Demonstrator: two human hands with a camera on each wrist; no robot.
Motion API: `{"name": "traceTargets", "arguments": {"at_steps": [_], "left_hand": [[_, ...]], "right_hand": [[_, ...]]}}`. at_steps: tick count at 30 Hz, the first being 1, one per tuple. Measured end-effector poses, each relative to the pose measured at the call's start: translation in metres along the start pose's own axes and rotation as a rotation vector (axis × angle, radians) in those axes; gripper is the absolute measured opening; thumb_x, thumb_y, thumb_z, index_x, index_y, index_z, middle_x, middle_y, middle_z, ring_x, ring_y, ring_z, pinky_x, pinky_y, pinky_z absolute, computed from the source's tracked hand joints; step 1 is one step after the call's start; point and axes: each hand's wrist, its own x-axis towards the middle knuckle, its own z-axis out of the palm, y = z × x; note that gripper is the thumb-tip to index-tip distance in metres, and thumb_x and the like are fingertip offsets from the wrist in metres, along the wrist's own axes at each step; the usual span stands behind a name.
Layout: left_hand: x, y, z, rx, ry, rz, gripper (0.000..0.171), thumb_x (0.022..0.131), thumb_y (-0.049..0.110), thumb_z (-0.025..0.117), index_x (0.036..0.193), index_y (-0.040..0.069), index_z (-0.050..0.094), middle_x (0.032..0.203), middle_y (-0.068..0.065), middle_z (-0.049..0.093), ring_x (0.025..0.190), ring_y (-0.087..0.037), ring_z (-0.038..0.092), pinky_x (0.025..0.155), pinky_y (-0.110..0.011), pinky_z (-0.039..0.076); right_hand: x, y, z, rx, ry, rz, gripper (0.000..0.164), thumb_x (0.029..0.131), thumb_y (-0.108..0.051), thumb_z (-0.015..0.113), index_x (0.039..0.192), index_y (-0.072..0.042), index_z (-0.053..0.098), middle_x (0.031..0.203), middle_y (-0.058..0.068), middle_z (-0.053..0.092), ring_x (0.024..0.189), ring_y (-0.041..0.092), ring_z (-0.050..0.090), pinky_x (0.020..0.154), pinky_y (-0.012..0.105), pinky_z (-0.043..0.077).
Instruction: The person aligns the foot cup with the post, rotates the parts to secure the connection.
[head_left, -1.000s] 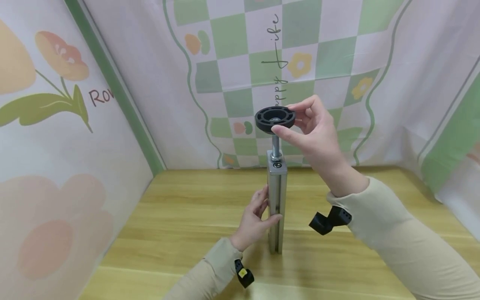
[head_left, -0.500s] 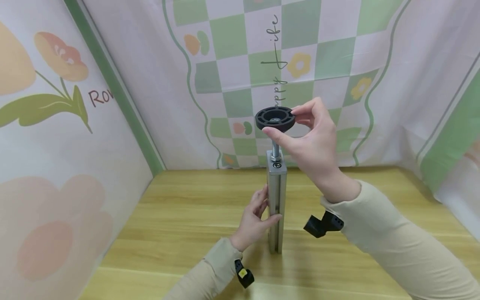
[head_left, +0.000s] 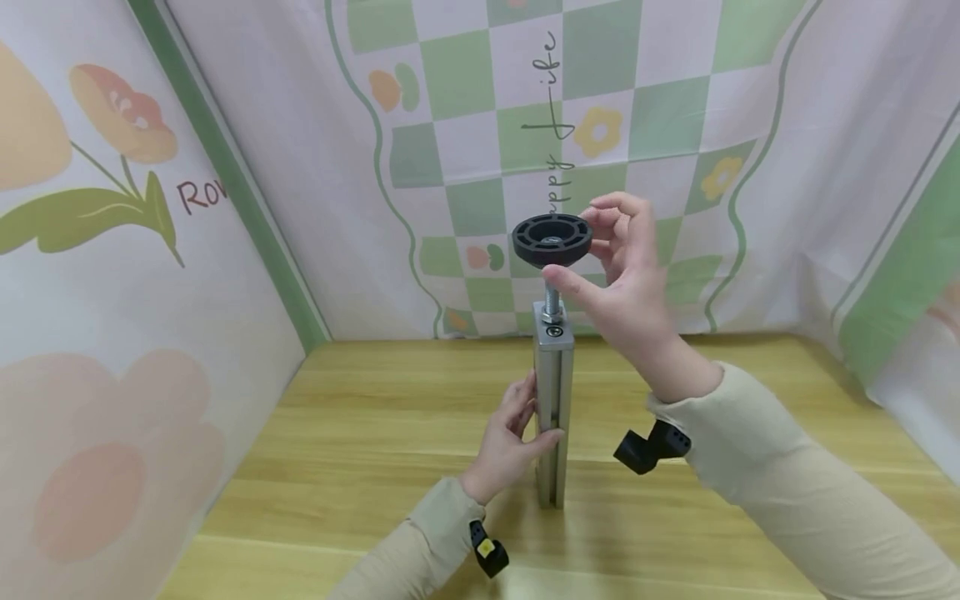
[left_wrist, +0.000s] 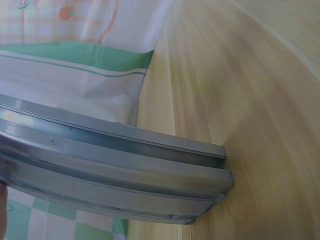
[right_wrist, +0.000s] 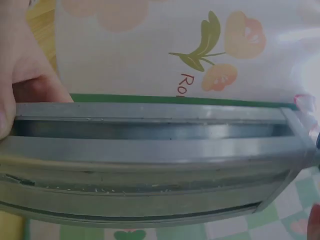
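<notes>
An upright grey metal profile bar with slotted sides stands on the wooden tabletop. From its capped top rises a threaded bolt with a nut at its base, carrying a round black levelling foot. My left hand grips the bar's lower half, thumb on the near side and fingers on the left. My right hand is around the foot's right side with loosely bent fingers. Its thumb lies just below the rim, and its fingers are beside the far edge; contact is hard to tell. The left wrist view shows the bar's lower end.
The wooden tabletop extends around the bar. Patterned curtains hang behind it and at the left. Black wrist mounts sit on the left sleeve and right sleeve.
The right thumb and fingers first moved round the foot's rim, thumb leftward; now they have loosened, with the thumb back to the right and lower. The left hand and bar stay in place.
</notes>
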Motion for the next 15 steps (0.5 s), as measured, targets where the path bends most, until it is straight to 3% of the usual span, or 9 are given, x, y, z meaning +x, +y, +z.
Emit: {"name": "traceTargets", "arguments": {"at_steps": [4, 7, 11, 15], "left_hand": [[0.000, 0.001, 0.000, 0.002, 0.001, -0.007, 0.092, 0.082, -0.014, 0.062, 0.145, 0.042, 0.026, 0.137, -0.027, 0.031, 0.123, -0.004, 0.039, 0.109, -0.022, 0.034], [0.000, 0.002, 0.000, 0.004, 0.004, -0.028, 0.087, 0.083, -0.012, 0.063, 0.149, 0.030, 0.024, 0.138, -0.026, 0.031, 0.124, -0.004, 0.039, 0.109, -0.021, 0.034], [0.001, 0.003, 0.000, 0.005, 0.006, -0.032, 0.084, 0.084, -0.009, 0.064, 0.150, 0.020, 0.023, 0.138, -0.025, 0.031, 0.124, -0.005, 0.039, 0.109, -0.022, 0.034], [0.001, 0.002, 0.000, 0.006, 0.002, -0.025, 0.085, 0.084, -0.009, 0.064, 0.150, 0.026, 0.024, 0.138, -0.024, 0.032, 0.124, -0.006, 0.039, 0.109, -0.023, 0.034]], "right_hand": [[0.010, 0.013, -0.008, 0.382, -0.200, 0.099, 0.070, 0.078, -0.032, 0.078, 0.131, -0.015, 0.036, 0.115, 0.007, 0.055, 0.102, 0.016, 0.056, 0.092, 0.024, 0.046], [0.020, 0.020, -0.014, 0.584, -0.378, 0.194, 0.066, 0.085, -0.036, 0.068, 0.136, -0.013, 0.034, 0.118, 0.009, 0.055, 0.107, 0.016, 0.056, 0.096, 0.028, 0.045], [0.027, 0.023, -0.019, 0.688, -0.499, 0.301, 0.052, 0.097, -0.045, 0.042, 0.137, -0.012, 0.036, 0.122, 0.008, 0.054, 0.113, 0.018, 0.053, 0.098, 0.031, 0.042], [0.028, 0.026, -0.021, 0.765, -0.528, 0.347, 0.050, 0.100, -0.045, 0.029, 0.135, -0.012, 0.043, 0.123, 0.008, 0.057, 0.116, 0.019, 0.052, 0.100, 0.034, 0.040]]}}
